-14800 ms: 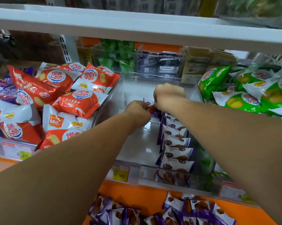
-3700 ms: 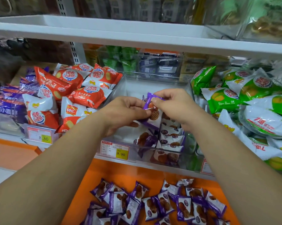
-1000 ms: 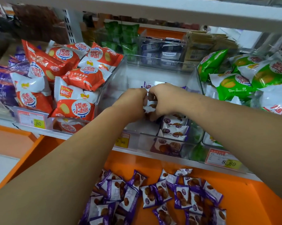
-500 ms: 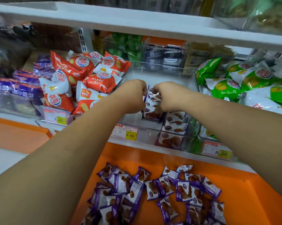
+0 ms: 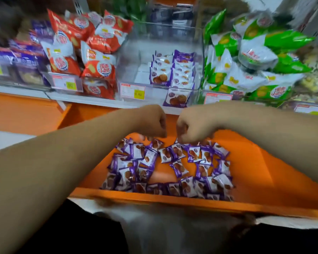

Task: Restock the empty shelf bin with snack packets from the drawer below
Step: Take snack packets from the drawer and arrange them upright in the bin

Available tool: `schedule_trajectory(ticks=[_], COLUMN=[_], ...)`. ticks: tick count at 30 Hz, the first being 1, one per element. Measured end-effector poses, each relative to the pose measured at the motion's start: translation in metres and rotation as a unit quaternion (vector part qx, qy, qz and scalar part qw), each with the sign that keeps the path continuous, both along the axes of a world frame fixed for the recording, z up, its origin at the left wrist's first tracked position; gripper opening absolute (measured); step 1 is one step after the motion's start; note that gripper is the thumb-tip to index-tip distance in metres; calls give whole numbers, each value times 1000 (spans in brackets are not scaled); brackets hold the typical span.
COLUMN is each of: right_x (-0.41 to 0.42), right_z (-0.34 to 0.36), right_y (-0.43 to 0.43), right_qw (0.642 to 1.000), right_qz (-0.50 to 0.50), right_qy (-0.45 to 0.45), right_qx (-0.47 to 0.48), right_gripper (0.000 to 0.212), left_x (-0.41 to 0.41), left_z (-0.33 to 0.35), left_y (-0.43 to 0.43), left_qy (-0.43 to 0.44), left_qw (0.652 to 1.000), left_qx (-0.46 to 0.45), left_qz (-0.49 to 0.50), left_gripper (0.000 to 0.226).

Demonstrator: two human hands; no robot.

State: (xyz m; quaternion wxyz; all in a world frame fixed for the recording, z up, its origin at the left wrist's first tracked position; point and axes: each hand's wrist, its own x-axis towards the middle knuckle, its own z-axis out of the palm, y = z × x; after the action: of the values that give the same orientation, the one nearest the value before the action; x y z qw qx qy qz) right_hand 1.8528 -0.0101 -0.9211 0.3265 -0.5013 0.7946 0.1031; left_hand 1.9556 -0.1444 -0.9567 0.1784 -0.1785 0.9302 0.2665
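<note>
From the head view, your left hand (image 5: pixel 152 122) and right hand (image 5: pixel 193 125) hang close together over the far end of the orange drawer (image 5: pixel 172 198), both with fingers curled downward. Your right fingertips reach the nearest of the loose snack packets (image 5: pixel 178 168). The left sits just above them. The frame is blurred, so I cannot tell whether either hand has pinched a packet or is merely closing on one.

The purple packets lie scattered flat over the drawer floor, some overlapping. Up on the shelf, the clear shelf bin (image 5: pixel 128 57) holds two short rows of stocked packets (image 5: pixel 172 70) standing on edge along its right side. The left side looks bare. Red bags (image 5: pixel 97 68) crowd the bin to its left and green bags (image 5: pixel 255 52) the one to its right.

Expect these packets to be very light, with a slick, crinkly film that slides under a flat press. The round biscuits pictured on them are probably brittle, so don't squeeze the middles. Pinch each one by its crimped end seam, or gather a few face to face and hold them lightly by the edges.
</note>
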Motion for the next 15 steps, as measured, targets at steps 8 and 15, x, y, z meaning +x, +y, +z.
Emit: schedule_trajectory(ticks=[8, 15], right_x=[-40, -53], right_z=[-167, -275], right_y=[-17, -23], right_qw=[995, 980], right_qz=[-74, -168], right_qy=[-51, -85], right_qx=[42, 59], right_gripper=[37, 69], left_x=[-25, -29], left_z=[-143, -216], left_y=[-19, -47], left_qy=[-141, -218], left_qw=[987, 968], left_qx=[-80, -119], left_qz=[2, 41], left_gripper=[34, 74])
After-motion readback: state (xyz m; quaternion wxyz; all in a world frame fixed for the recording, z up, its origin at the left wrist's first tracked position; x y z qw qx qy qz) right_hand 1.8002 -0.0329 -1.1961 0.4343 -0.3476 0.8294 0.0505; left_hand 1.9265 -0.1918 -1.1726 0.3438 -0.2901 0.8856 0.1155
